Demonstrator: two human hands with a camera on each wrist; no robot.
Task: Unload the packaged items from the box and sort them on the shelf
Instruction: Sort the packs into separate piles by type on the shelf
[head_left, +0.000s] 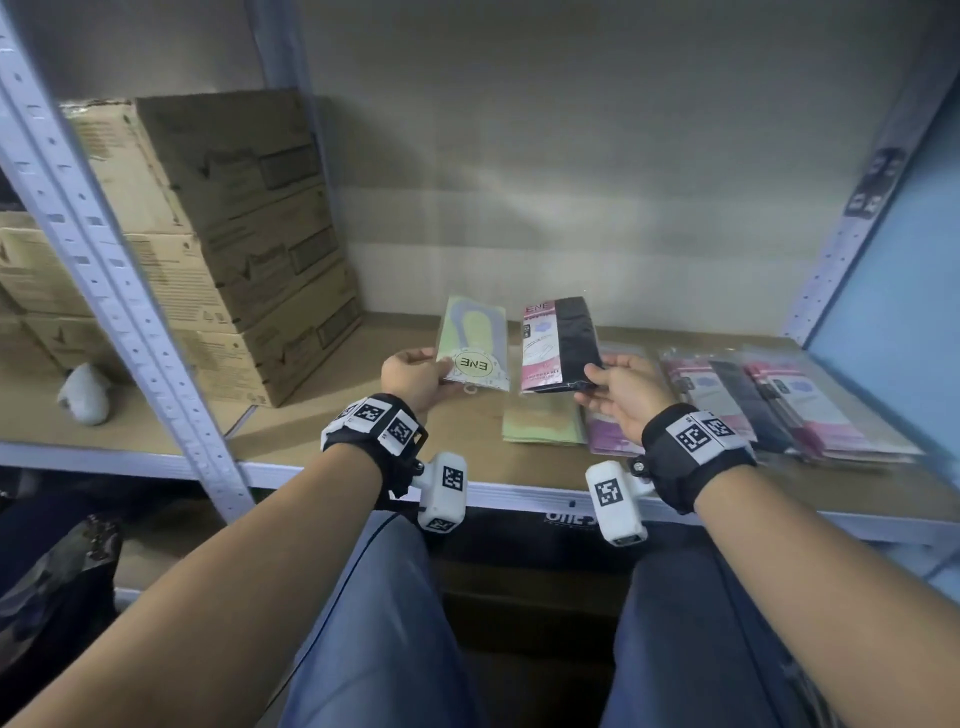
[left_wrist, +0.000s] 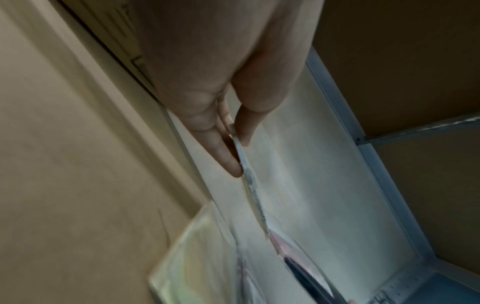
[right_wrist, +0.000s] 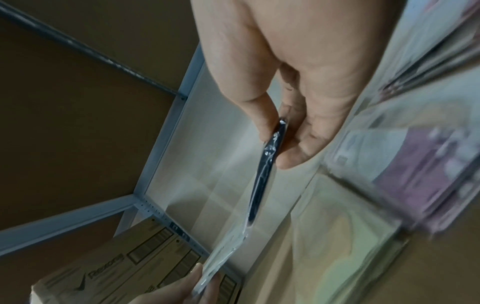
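Note:
My left hand (head_left: 415, 376) pinches a flat pale-green packet (head_left: 475, 343) by its near corner, held above the wooden shelf (head_left: 322, 415). In the left wrist view the thumb and fingers (left_wrist: 228, 156) clamp the packet's thin edge (left_wrist: 249, 181). My right hand (head_left: 618, 389) pinches a pink-and-black packet (head_left: 558, 345) at its lower right corner, beside the green one. The right wrist view shows that packet edge-on (right_wrist: 265, 170) between thumb and fingers (right_wrist: 298, 150). On the shelf below lie a green packet (head_left: 540, 428) and a purple packet (head_left: 610, 436).
Stacked cardboard cartons (head_left: 234, 234) fill the shelf's left side behind a perforated upright post (head_left: 104, 275). A row of pink and black packets (head_left: 789, 405) lies at the right, near a blue panel (head_left: 893, 312). A crumpled white wad (head_left: 85, 392) sits far left.

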